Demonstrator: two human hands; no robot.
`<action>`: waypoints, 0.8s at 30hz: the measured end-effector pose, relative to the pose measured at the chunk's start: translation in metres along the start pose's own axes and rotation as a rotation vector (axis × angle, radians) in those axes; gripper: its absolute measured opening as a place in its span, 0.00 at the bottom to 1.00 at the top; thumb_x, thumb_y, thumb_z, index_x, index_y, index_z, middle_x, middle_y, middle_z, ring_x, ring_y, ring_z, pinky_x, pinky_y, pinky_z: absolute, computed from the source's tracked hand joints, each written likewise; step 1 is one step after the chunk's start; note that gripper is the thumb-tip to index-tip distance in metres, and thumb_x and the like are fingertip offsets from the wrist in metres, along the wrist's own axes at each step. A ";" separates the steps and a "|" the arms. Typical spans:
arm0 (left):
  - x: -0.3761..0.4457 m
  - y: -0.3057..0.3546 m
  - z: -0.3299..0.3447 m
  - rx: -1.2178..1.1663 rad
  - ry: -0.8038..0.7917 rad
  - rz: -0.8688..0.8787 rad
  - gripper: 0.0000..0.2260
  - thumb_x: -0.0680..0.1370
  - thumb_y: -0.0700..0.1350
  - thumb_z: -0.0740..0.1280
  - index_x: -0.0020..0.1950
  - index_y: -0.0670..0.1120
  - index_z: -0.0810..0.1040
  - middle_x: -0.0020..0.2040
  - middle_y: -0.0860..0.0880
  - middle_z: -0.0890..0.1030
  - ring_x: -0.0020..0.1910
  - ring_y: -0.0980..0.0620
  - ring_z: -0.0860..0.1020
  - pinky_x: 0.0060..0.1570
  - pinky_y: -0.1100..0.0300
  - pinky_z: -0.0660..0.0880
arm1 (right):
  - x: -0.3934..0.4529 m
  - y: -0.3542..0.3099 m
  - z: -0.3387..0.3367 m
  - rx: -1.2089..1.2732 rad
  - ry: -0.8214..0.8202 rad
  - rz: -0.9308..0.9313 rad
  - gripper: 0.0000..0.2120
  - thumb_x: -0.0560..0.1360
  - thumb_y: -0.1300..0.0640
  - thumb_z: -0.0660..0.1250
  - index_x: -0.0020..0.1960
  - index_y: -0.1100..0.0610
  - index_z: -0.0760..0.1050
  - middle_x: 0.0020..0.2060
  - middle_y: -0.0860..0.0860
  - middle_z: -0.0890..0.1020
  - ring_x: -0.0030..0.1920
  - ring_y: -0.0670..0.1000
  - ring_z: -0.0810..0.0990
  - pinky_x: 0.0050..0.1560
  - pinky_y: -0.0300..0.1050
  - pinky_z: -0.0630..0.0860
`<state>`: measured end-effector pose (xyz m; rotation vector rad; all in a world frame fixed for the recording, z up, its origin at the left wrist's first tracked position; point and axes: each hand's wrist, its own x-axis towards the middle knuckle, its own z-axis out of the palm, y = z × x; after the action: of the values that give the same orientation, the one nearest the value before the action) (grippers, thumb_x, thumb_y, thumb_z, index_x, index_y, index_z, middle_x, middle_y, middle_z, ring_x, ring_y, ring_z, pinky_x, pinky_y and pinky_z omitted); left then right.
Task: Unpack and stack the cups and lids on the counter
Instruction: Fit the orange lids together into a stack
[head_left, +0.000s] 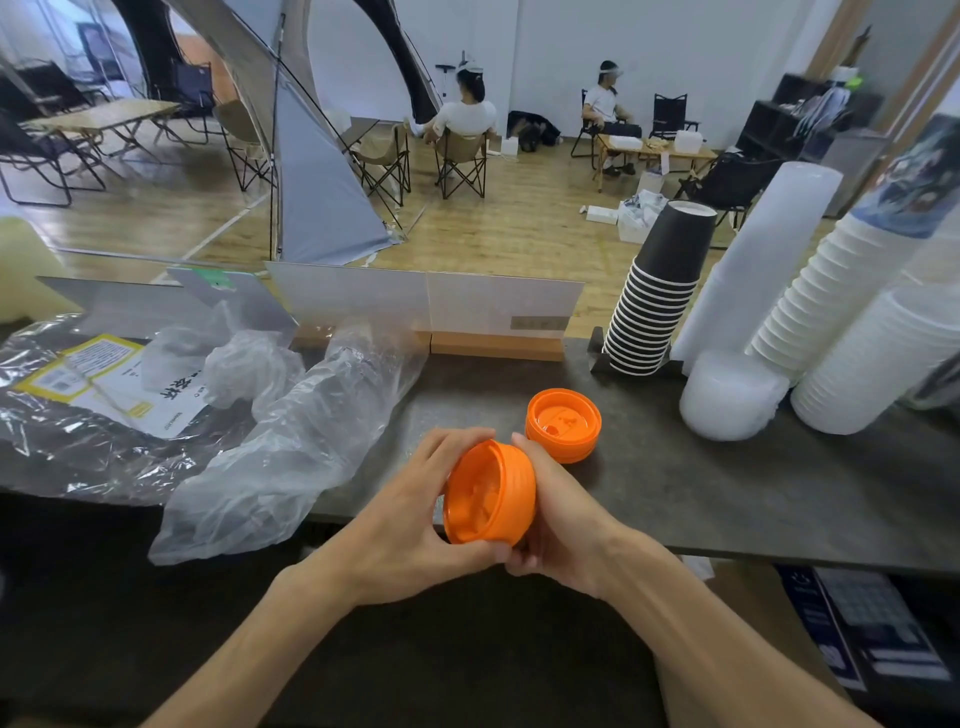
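A short stack of orange lids (491, 493) is tilted on its side above the counter's front edge, its hollow underside facing left. My left hand (415, 519) grips it from the left, fingers over the top and thumb beneath. My right hand (556, 514) holds it from the right, fingers curled around the back. A second small stack of orange lids (563, 425) sits flat on the dark counter (727, 493) just behind my right hand. Black paper cups (660, 296) stand stacked upside down at the back right.
Empty clear plastic sleeves (291, 447) and a crumpled bag (78, 415) with a printed label cover the counter's left half. White cup stacks (841, 312), a tall sleeve (753, 265) and clear lids (727, 395) fill the right. A low panel (426, 301) lines the back edge.
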<state>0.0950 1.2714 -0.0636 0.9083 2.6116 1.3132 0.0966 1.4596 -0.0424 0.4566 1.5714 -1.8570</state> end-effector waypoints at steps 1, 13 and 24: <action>0.001 -0.001 0.000 0.009 -0.001 -0.001 0.40 0.70 0.62 0.76 0.75 0.64 0.56 0.70 0.64 0.62 0.70 0.62 0.65 0.65 0.59 0.75 | 0.000 0.000 0.000 -0.008 -0.006 0.004 0.29 0.80 0.30 0.54 0.63 0.52 0.76 0.45 0.57 0.83 0.38 0.51 0.79 0.35 0.42 0.66; -0.004 -0.011 -0.007 -0.089 0.082 0.002 0.40 0.68 0.57 0.80 0.73 0.64 0.61 0.70 0.65 0.68 0.71 0.61 0.69 0.64 0.67 0.73 | -0.006 -0.004 0.011 -0.089 -0.142 -0.167 0.21 0.80 0.33 0.55 0.62 0.44 0.75 0.57 0.58 0.84 0.55 0.58 0.85 0.52 0.55 0.81; -0.006 -0.007 -0.015 -0.508 0.160 -0.110 0.37 0.67 0.58 0.78 0.72 0.54 0.68 0.65 0.57 0.78 0.65 0.51 0.78 0.56 0.61 0.79 | 0.000 -0.003 0.004 -0.007 -0.132 -0.278 0.29 0.80 0.32 0.51 0.63 0.52 0.76 0.55 0.63 0.84 0.50 0.57 0.82 0.44 0.49 0.73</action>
<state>0.0917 1.2549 -0.0608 0.5878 2.2066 1.9511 0.0949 1.4557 -0.0396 0.1115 1.6153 -2.0404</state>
